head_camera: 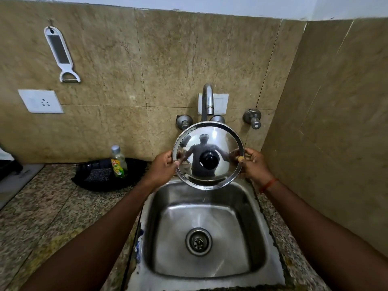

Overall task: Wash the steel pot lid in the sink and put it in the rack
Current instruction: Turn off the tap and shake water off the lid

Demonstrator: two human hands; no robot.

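Observation:
The steel pot lid (218, 141) is round and mirror-bright with a black knob at its centre. It is held upright over the back of the steel sink (159, 208), just below the faucet spout (208, 99). My left hand (162, 168) grips its left rim and my right hand (253, 164) grips its right rim. No water runs from the spout. The sink basin holds nothing but its drain (198, 241). No rack shows in this view.
A black tray (134, 175) on the granite counter to the left holds a dish soap bottle (118, 162) and a dark scrub pad (98, 174). Tap valves (253, 118) stick out of the tiled wall. A white peeler (60, 53) hangs above a wall socket (41, 101).

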